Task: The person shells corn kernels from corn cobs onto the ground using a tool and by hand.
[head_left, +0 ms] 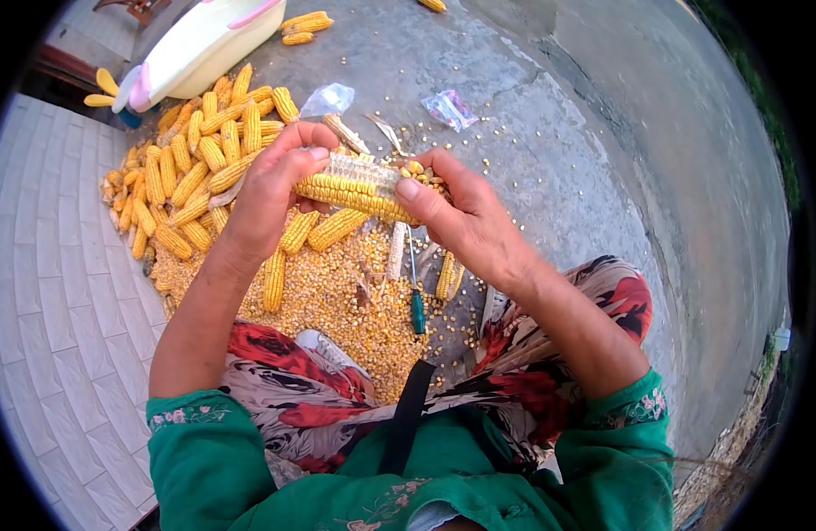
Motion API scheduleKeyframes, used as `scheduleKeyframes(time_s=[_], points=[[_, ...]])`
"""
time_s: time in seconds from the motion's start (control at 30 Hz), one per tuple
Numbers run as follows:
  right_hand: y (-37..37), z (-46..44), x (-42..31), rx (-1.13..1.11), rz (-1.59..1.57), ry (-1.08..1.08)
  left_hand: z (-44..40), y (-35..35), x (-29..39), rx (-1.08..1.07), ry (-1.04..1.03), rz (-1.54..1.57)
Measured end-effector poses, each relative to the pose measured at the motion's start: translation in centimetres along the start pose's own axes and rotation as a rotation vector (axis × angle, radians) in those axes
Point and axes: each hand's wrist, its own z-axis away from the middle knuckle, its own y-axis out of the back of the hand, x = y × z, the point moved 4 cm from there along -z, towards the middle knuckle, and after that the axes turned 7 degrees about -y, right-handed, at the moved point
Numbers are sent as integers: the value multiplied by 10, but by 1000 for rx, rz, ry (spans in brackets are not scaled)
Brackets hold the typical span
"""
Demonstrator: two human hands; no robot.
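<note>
Between my two hands is a corn cob (359, 190), held sideways; a pale strip along its top is bare of kernels, and yellow rows remain along the lower side. My left hand (279, 181) grips its left end, thumb on the bare strip. Wrapped around the right end is my right hand (456, 199), its thumb pressing on the cob, with loose kernels by the fingers. Below lies a heap of loose kernels (328, 301) with whole cobs on it. A screwdriver (417, 310) with a green handle rests there, beside a stripped cob (396, 250).
A large pile of corn cobs (191, 173) leans by the white tiled wall (71, 292) at left. Behind it stands a cream and pink tub (208, 49). Plastic bags (328, 99) and scattered kernels lie on the concrete floor (567, 168). My crossed legs flank the kernels.
</note>
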Motion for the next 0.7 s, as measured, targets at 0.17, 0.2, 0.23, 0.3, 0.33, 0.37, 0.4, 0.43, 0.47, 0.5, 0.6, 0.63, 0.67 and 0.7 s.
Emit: scheduleKeyframes(time_s=[0.17, 0.2, 0.23, 0.3, 0.33, 0.37, 0.4, 0.43, 0.47, 0.5, 0.6, 0.63, 0.67, 0.7], points=[[6, -2, -1, 12, -190, -131, 2, -4, 1, -26, -46, -10], [7, -1, 0, -22, -278, -231, 2, -5, 2, -34, -40, -33], [9, -2, -1, -23, -276, -233, 2, -4, 1, -34, -40, -30], [9, -5, 0, -125, -294, -313, 2, -4, 2, -51, -135, -86], [7, -5, 1, -125, -295, -314, 2, -5, 1, -51, -134, -86], [4, -6, -1, -116, -122, -198, 3, -7, 1, -57, -126, -119], [0, -7, -4, -106, 51, -81, 4, -9, 0, -62, -118, -151], [-2, -7, -2, -107, 51, -82, 5, -12, 2, -61, -116, -150], [-4, -7, -2, -59, 174, -16, 6, -16, 3, -78, -104, -151], [-6, -7, -4, -9, 295, 51, 7, -18, 4, -95, -92, -152], [-8, -6, 0, -35, 200, 12, 4, -14, -2, -90, -105, -166], [-8, -6, 2, -44, 151, 13, 4, -15, -2, -89, -105, -166], [-8, -7, 3, -45, 152, 12, 5, -15, -1, -103, -110, -183], [-6, -9, 4, -30, 101, 2, 6, -16, 1, -118, -115, -200]])
